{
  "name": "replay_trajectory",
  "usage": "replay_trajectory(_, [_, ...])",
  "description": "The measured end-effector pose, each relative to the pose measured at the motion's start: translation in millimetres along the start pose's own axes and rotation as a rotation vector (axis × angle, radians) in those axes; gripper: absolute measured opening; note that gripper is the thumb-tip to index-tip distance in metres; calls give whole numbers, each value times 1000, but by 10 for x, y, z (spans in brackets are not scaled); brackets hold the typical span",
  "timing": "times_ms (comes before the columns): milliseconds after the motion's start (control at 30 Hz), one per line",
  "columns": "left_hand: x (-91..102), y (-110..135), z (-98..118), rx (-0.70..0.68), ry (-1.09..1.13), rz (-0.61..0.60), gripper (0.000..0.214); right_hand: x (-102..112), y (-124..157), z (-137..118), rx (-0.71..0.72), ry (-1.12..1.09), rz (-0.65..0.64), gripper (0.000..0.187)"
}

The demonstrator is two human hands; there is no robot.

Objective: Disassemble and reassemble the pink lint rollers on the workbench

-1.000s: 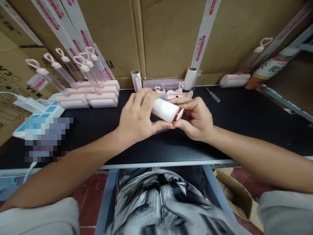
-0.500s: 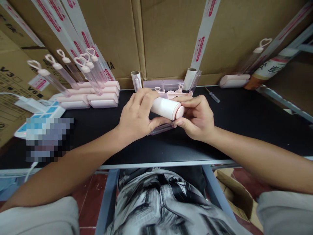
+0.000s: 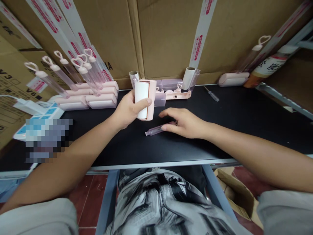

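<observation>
In my left hand (image 3: 127, 109) is a lint roller head (image 3: 142, 91), a white paper roll set in a pale pink housing, held upright with the thumb across its front. My right hand (image 3: 188, 124) hovers low over the black tabletop, thumb and fingers apart. Between and under those fingers lies a clear purplish plastic handle piece (image 3: 154, 131); its right end is partly hidden by the hand. Whether the fingers touch it I cannot tell. Behind the hands is a pink housing part (image 3: 178, 95) with small heart-ended pieces, beside purplish clear covers (image 3: 172, 84).
Several lint rollers (image 3: 102, 100) with heart-topped handles stand at left, near a power strip (image 3: 50, 114). White paper rolls (image 3: 189, 78) stand by the cardboard boxes (image 3: 166, 39). On the right are a small screwdriver (image 3: 214, 95), another lint roller (image 3: 233, 79) and a bottle (image 3: 269, 68).
My left hand has turned the lint roller head upright and moved it slightly left. My right hand has let go of its end and lowered towards the clear handle piece.
</observation>
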State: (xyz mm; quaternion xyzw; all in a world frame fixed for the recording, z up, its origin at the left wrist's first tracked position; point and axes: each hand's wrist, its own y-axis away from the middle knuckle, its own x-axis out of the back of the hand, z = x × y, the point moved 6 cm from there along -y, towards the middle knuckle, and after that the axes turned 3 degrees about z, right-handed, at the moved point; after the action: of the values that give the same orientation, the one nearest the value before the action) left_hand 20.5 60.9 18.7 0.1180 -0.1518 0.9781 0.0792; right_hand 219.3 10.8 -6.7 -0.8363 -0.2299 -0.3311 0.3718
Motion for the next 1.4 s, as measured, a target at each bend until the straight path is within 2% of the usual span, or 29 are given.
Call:
replay_trajectory(100, [-61,34,22,116,214,-55,59,-120,-6,-56,5,181,-204,34])
replay_trajectory(200, [-75,72,76,192,327,-93,49,-91,-8,-106,25,254,-236,17])
replay_trajectory(300, [-44,70,115,203,392,-118,42,88,6,-181,79,173,-124,15])
replay_trajectory(467, [-6,47,117,138,442,-128,38,468,57,-307,149,155,263,20])
replay_trajectory(567, [-43,60,118,116,455,-160,36,512,66,-347,160,193,337,21])
replay_trajectory(800, [-77,91,150,102,439,-174,41,466,66,-362,130,215,289,25])
replay_trajectory(1067, [-53,78,50,101,396,-183,55,390,42,-339,91,244,150,32])
replay_trajectory(1400, [-94,110,15,130,371,-184,63,215,51,-234,-36,317,73,38])
